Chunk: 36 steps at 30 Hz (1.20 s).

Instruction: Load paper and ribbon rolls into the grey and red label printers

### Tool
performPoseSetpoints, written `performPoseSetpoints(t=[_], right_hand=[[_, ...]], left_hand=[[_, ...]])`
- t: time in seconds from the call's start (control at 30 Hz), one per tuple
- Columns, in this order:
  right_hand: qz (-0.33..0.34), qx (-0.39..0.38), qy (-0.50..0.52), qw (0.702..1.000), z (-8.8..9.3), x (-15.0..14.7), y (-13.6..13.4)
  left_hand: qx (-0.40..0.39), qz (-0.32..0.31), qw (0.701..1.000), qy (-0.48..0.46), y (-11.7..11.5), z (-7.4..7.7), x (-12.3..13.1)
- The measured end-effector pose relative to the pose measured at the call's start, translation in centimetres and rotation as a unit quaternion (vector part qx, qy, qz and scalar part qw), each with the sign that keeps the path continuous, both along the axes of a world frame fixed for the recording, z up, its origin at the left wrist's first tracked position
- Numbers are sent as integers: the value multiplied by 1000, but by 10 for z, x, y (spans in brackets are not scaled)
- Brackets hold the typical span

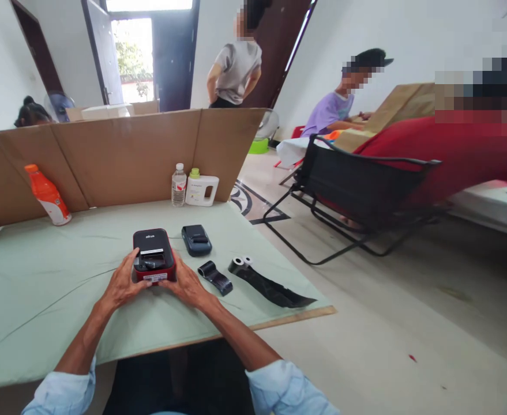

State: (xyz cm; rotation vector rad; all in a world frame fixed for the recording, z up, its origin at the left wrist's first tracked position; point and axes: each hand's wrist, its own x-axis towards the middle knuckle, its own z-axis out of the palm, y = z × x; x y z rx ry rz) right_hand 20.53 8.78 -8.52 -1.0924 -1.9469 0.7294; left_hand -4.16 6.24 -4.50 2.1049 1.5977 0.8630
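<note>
A black and red portable printer (154, 248) sits in front of me on the pale green cloth. My left hand (123, 282) is closed around its left side, thumb along the near edge. On the opposite side my right hand (187, 281) grips it the same way. Behind and to the right lies a smaller dark printer (196, 240). Closer to my right hand is a short curled black strip (216, 277). Beyond that, a long black strip (270, 285) runs from a roll (237, 263) with a white core; a second small white core (248, 261) touches it.
A cardboard panel (127, 155) stands along the table's far side. Before it are an orange bottle (48, 195), a clear water bottle (178, 185) and a white jug (202, 190). A black folding chair (357, 190) stands right of the table (75, 311). Several people are nearby.
</note>
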Motion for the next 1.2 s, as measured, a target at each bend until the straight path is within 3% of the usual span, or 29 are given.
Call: performPoseSetpoints(t=[0.1, 0.2, 0.3, 0.5, 0.63, 0.77, 0.83, 0.9, 0.97, 1.03, 1.1, 1.13, 1.2], right_hand=[[20, -41, 27, 999, 0, -2, -8], [25, -34, 34, 999, 7, -9, -11], [38, -31, 31, 998, 18, -34, -9], [112, -57, 37, 991, 35, -114, 3], [119, -38, 17, 992, 35, -145, 14], [120, -12, -16, 993, 25, -145, 16], [127, 1, -53, 990, 19, -133, 14], [111, 18, -85, 990, 16, -112, 14], [63, 39, -100, 992, 18, -81, 16], [-12, 57, -108, 992, 28, -42, 24], [-125, 49, -116, 984, 42, -2, 37], [-183, 22, -127, 975, 49, 17, 44], [-238, -9, -133, 962, 60, 48, 59]], left_hand=[[-2, -1, 1000, -16, -5, -6, 10], [12, 2, 1000, -19, -12, -4, 7], [33, 31, 999, -24, -21, 6, -16], [20, 120, 992, -16, -33, 29, -89], [23, 155, 988, -8, -26, 21, -119], [24, 164, 986, 19, -22, 16, -124], [49, 172, 982, 62, -26, 26, -116], [122, 188, 967, 121, -34, 44, -97], [212, 209, 942, 157, -40, 63, -67], [274, 174, 935, 140, -39, 76, -29], [257, 84, 957, 110, -23, 77, 11], [223, 42, 970, 91, -10, 73, 30], [116, -12, 992, 53, 24, 60, 66]])
